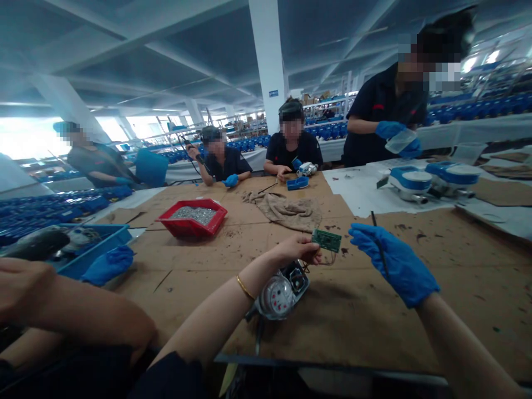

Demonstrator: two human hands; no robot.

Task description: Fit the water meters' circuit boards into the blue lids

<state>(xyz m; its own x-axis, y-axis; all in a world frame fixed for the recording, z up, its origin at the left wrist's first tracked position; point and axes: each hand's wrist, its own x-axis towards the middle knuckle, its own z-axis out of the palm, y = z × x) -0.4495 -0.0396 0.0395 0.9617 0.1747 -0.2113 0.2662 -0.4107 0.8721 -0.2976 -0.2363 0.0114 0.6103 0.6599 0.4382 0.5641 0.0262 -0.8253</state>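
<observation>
- Left hand (302,248): bare, closed in a pinch on one end of the green circuit board (328,241), which is held up above the cardboard (353,310). Skin contact could leave residue or static on the board; a loosened pinch could let it drop.
- Right hand (394,265): gloved, fingers partly curled around a dark rod (379,248), apart from the board. Tip type can't be made out. If the rod is slipped in loose glove material, parts or traces could be scratched.
- Thin wires (329,262) are seen below the board, apparently led to the open unit (277,299) just under the left wrist. If the board is lifted or twisted too far, joints could be strained. Far ends are hidden.
- Open unit: rested on the cardboard near the table edge, round clear cover facing up. It could be dragged by the wires or knocked by the forearm.
- Dark specks are scattered on the cardboard; grit could be picked up by the exposed interior.
- Crumpled rag (286,209), just beyond the board: loose fibres could be caught.
- Red bin (193,228), further left, filled with small metal pieces: if bumped, strays could be spilled and contacts shorted.
</observation>
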